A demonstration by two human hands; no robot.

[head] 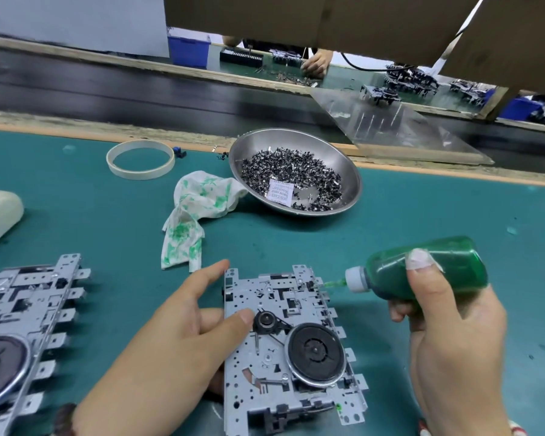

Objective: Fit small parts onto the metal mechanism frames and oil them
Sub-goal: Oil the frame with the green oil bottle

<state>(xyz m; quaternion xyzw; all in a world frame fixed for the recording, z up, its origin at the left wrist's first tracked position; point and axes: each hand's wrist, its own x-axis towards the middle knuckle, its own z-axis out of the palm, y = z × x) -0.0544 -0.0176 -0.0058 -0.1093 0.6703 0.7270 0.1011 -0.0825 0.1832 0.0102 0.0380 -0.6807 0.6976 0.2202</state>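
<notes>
Right hand [447,328] holds green oil bottle [422,269] sideways — nozzle pointing left at frame [283,341].

Your desk [92,221] is teal green with a tan edge strip. Your bottle [428,272] shows dark green liquid, with a white cap and a green nozzle tip. The frame [274,309] in front of you is silver-grey with a black wheel [315,349] and black pulley; there's a green dab near its lower right corner. The cloth [195,212] is white, blotched green. The bowl [350,177] is shiny steel, holding black-and-silver parts [283,168] and a white sachet with purple print. The tape ring [140,158] is cream. The bins [189,51] are blue.
</notes>
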